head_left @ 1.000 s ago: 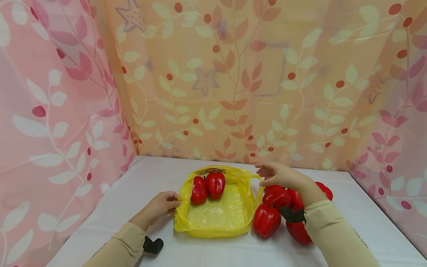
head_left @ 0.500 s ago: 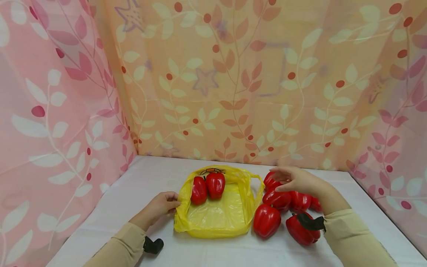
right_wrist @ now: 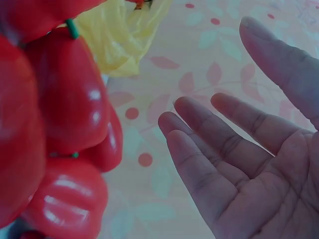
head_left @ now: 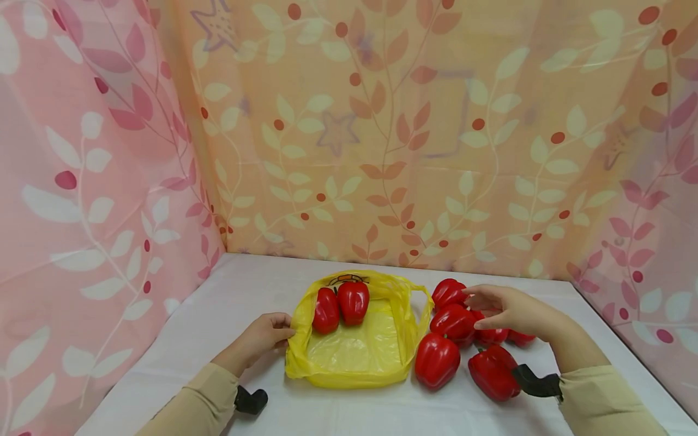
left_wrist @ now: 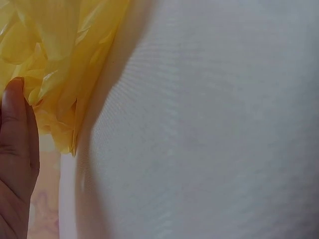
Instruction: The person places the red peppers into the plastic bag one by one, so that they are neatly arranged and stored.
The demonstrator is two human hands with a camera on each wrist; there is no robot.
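Note:
A yellow plastic bag (head_left: 349, 379) lies with its mouth spread wide, and two red bell peppers (head_left: 353, 303) sit inside it. My left hand (head_left: 260, 339) pinches the bag's left rim; in the left wrist view the thumb (left_wrist: 14, 114) lies against the yellow plastic (left_wrist: 55, 74), with the other fingers mostly hidden. Several more glossy red bell peppers (head_left: 437, 361) rest in a loose group right of the bag. Over the back of that group hovers my right hand (head_left: 515, 312), fingers spread and holding nothing. Its bare palm (right_wrist: 284, 199) shows beside the peppers (right_wrist: 67, 94) in the right wrist view.
A white-covered table (head_left: 218, 303) carries everything. Patterned curtains stand behind it (head_left: 382, 151) and along both sides. A bag handle loop (head_left: 422, 303) sticks out toward the peppers. Black camera mounts (head_left: 251, 401) project from both sleeves.
My right hand has drawn away from the bag's right handle, moving right and toward me over the peppers, which are now less covered. The left hand and bag have stayed put.

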